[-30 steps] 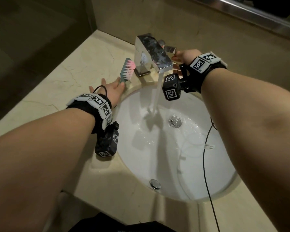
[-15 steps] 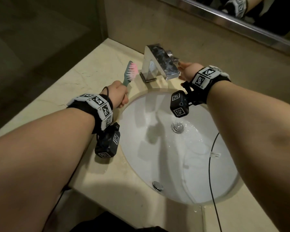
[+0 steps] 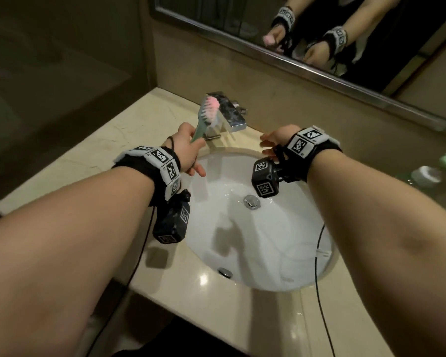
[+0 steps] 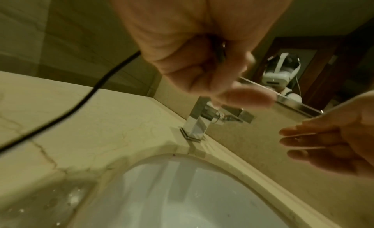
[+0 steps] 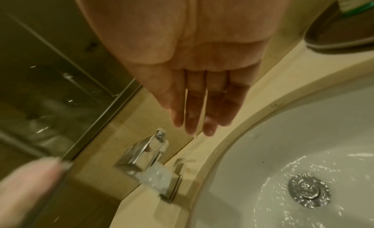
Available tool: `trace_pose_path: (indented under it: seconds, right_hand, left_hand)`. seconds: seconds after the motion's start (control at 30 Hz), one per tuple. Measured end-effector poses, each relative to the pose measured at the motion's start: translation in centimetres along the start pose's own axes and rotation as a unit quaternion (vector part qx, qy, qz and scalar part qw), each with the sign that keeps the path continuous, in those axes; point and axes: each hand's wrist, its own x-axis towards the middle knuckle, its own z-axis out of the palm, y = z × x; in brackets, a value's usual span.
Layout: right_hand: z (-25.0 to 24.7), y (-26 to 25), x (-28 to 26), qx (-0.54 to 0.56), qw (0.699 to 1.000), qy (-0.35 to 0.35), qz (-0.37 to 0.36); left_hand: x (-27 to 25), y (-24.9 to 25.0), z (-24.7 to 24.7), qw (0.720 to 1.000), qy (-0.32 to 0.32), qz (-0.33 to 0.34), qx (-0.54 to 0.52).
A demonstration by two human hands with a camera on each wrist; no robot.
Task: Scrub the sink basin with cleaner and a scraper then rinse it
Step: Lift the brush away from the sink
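Observation:
My left hand (image 3: 188,150) grips the green handle of a brush (image 3: 207,112) with pink bristles, lifted upright in front of the chrome faucet (image 3: 229,114). In the left wrist view the left hand (image 4: 212,75) is curled; the brush itself is hidden there. My right hand (image 3: 273,143) hovers open, fingers straight, to the right of the faucet (image 5: 149,158) above the sink rim. The white oval sink basin (image 3: 281,253) is wet, with water swirling around the metal drain (image 3: 252,201). No water runs from the spout.
A beige marble counter (image 3: 93,171) surrounds the basin. A mirror (image 3: 345,34) on the back wall reflects both hands. Bottles (image 3: 426,175) stand at the far right. A black cable (image 3: 319,279) hangs over the basin's right side. An overflow hole (image 3: 224,272) sits at the near rim.
The water stream stopped. My left hand closed on the brush and lifted it off the counter. My right hand left the faucet lever and drew back to the right, open.

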Motion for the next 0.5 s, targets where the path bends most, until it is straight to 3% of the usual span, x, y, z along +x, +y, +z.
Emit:
trace_pose_path:
  seconds: [0.17, 0.33, 0.5]
  right_hand:
    - [1.0, -0.9, -5.8, 0.001, 1.0, -0.016, -0.016]
    - [0.6, -1.8, -10.6, -0.035, 0.995, -0.027, -0.094]
    - [0.4, -3.6, -12.7, -0.024, 0.99, 0.002, -0.138]
  left_hand:
    - [-2.1, 1.6, 1.3, 0.997, 0.065, 0.039, 0.034]
    - [-3.7, 3.6, 3.1, 0.998, 0.029, 0.017, -0.046]
    - [-4.5, 5.5, 3.1, 0.998, 0.028, 0.058, 0.017]
